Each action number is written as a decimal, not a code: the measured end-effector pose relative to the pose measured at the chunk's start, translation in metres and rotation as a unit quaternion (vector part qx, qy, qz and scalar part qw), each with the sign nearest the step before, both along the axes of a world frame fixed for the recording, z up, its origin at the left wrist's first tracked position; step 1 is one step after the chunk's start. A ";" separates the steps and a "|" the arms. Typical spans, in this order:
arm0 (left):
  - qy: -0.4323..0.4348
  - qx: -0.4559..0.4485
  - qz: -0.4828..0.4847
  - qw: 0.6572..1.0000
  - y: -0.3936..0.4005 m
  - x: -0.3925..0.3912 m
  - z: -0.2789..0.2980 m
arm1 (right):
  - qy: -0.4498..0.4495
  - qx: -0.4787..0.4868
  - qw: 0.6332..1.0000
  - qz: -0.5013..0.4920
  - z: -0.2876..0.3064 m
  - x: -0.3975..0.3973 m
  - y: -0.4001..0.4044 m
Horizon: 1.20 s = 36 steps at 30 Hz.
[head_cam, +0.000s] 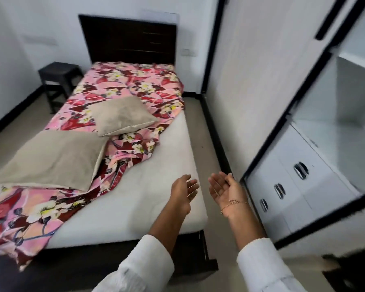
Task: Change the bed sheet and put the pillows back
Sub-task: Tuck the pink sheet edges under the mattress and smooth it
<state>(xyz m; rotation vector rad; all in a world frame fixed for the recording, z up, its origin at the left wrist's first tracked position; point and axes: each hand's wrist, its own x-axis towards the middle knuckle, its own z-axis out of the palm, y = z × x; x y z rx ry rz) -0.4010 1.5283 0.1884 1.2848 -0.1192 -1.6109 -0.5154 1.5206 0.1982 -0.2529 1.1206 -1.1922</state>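
A pink and red floral bed sheet (124, 85) lies crumpled across the bed, pulled off the near right part of the white mattress (156, 186). Two beige pillows lie on the sheet: a small one (120, 115) in the middle and a larger one (51, 159) near the left edge. My left hand (183, 192) hovers over the mattress's near right corner, fingers relaxed, holding nothing. My right hand (226, 188) is palm up just past the bed's right edge, also empty, with a bracelet on the wrist.
A dark headboard (129, 39) stands against the far wall. A black stool (59, 81) sits left of the bed. On the right stands a white wardrobe (251, 81) with its door open and white drawers (293, 186) inside. A narrow floor strip runs between bed and wardrobe.
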 end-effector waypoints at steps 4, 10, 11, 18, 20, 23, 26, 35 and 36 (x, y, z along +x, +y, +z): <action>0.022 0.009 0.099 0.995 -0.056 -0.020 -0.011 | 0.004 -0.025 0.999 0.048 -0.008 -0.009 -0.068; 0.066 0.022 0.198 0.978 -0.134 -0.040 -0.020 | 0.049 -0.017 0.984 0.173 -0.014 -0.031 -0.163; 0.071 0.023 0.209 0.975 -0.141 -0.040 -0.022 | 0.044 -0.014 0.982 0.181 -0.013 -0.033 -0.177; 0.098 0.059 0.344 0.932 -0.181 -0.011 -0.056 | -0.052 0.059 0.972 0.220 -0.036 -0.006 -0.284; 0.096 0.071 0.385 0.915 -0.198 0.004 -0.068 | -0.057 0.093 0.961 0.254 -0.053 0.020 -0.305; 0.091 0.080 0.431 0.894 -0.231 0.026 -0.085 | -0.052 0.139 0.943 0.298 -0.077 0.060 -0.332; 0.096 0.116 0.466 0.872 -0.263 0.046 -0.107 | -0.025 0.183 0.917 0.354 -0.106 0.097 -0.357; 0.070 0.205 0.522 0.825 -0.330 0.115 -0.235 | 0.096 0.237 0.862 0.437 -0.234 0.182 -0.453; 0.055 0.223 0.522 0.822 -0.333 0.123 -0.246 | 0.094 0.244 0.855 0.448 -0.245 0.187 -0.456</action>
